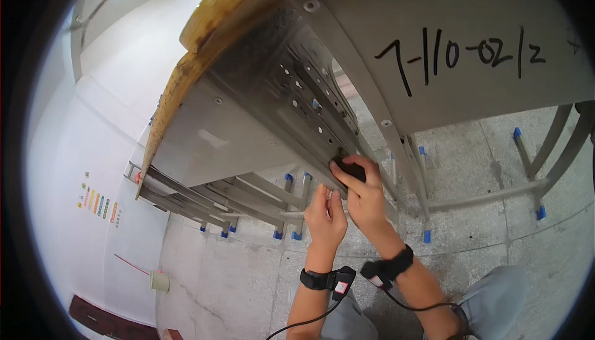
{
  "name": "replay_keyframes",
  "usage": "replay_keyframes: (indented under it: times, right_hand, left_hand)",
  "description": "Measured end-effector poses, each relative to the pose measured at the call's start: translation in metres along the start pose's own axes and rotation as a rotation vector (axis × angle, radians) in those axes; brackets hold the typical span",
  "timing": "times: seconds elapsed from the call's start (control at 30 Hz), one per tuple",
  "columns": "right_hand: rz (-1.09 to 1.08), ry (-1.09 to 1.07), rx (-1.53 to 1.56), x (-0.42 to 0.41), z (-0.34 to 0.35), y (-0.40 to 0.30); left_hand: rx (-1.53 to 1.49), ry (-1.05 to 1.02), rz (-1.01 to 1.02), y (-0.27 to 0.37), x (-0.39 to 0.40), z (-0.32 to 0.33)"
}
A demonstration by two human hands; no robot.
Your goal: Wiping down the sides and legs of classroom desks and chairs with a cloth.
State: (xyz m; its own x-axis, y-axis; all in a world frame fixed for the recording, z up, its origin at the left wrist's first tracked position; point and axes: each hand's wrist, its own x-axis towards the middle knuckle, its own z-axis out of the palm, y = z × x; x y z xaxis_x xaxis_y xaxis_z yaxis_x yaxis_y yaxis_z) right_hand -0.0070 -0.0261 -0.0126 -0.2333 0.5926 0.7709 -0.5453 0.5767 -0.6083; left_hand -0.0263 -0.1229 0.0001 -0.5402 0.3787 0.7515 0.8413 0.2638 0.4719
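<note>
My right hand [367,196] grips a dark, blocky object [355,169] against the lower end of a grey metal rail with punched holes [320,128]. What that object is, I cannot tell; the fingers cover part of it. Just to its left, my left hand [327,212] has its thumb and fingertips drawn together at the rim of the grey metal desk frame [297,149]. Whether anything sits between those fingertips is hidden. The rail belongs to a grey desk with a worn yellow wooden edge [186,63].
A grey panel [465,75] with handwritten marks and screws hangs at upper right. Tubular legs with blue foot caps [427,236] stand on the speckled floor [241,284]. More desks [195,200] line up leftward, near a pale bin [159,281]. Both wrists wear cabled black straps [320,279].
</note>
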Motion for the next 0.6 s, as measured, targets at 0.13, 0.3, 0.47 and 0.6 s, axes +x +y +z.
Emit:
replay_keyframes:
  times: [0.13, 0.3, 0.47, 0.6]
  right_hand:
    - [-0.044, -0.017, 0.018, 0.066, 0.000, -0.026]
    - [-0.110, -0.075, -0.032, 0.037, -0.001, -0.014]
    - [0.066, -0.038, 0.165, 0.033, 0.003, -0.017]
    - [0.045, -0.061, 0.295, 0.058, -0.001, -0.030]
  left_hand:
    - [0.004, -0.019, 0.054, -0.008, -0.002, 0.004]
    - [0.036, -0.057, 0.007, -0.005, 0.001, -0.004]
    - [-0.010, -0.016, 0.028, -0.007, -0.003, 0.002]
    - [-0.028, -0.088, -0.080, -0.009, -0.010, 0.001]
